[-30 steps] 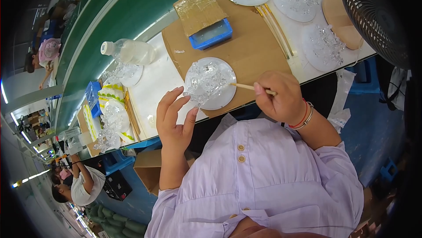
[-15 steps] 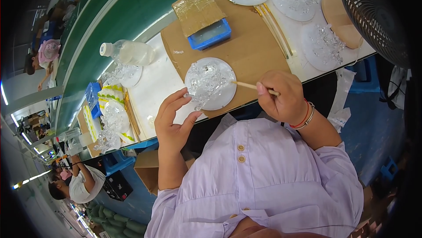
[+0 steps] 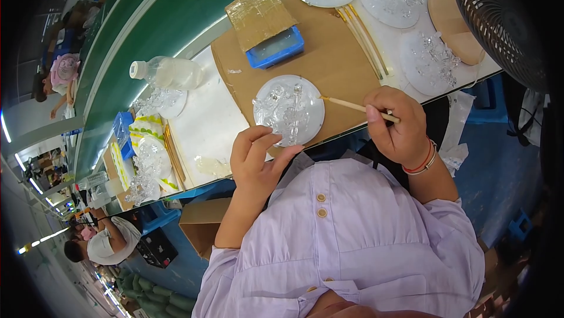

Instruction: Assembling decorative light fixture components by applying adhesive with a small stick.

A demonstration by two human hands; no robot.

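Note:
Near the table's front edge lies a round white plate (image 3: 315,124) with clear, glassy plastic pieces (image 3: 288,106) on it. My left hand (image 3: 257,156) is at the plate's near-left rim, its curled fingers on one side and its thumb on the other, closed on the rim. My right hand (image 3: 399,124) is closed around a thin wooden brush (image 3: 352,105). The brush points left, its tip beside the plate's right rim. Beyond the plate, a blue box (image 3: 276,53) holds something pale and wet-looking, partly covered by a taped cardboard flap (image 3: 260,15).
Brown cardboard (image 3: 335,42) lies under the plate, with several brushes (image 3: 364,42) at its right. More loaded white discs (image 3: 390,0) stand at the far right, near a black fan (image 3: 499,18). A clear bottle (image 3: 170,73) lies at left. Another person (image 3: 111,238) sits farther left.
The plate has turned and shifted slightly right, and its clear pieces point differently. My left hand moved right with it. My right hand drew the brush right, away from the clear pieces.

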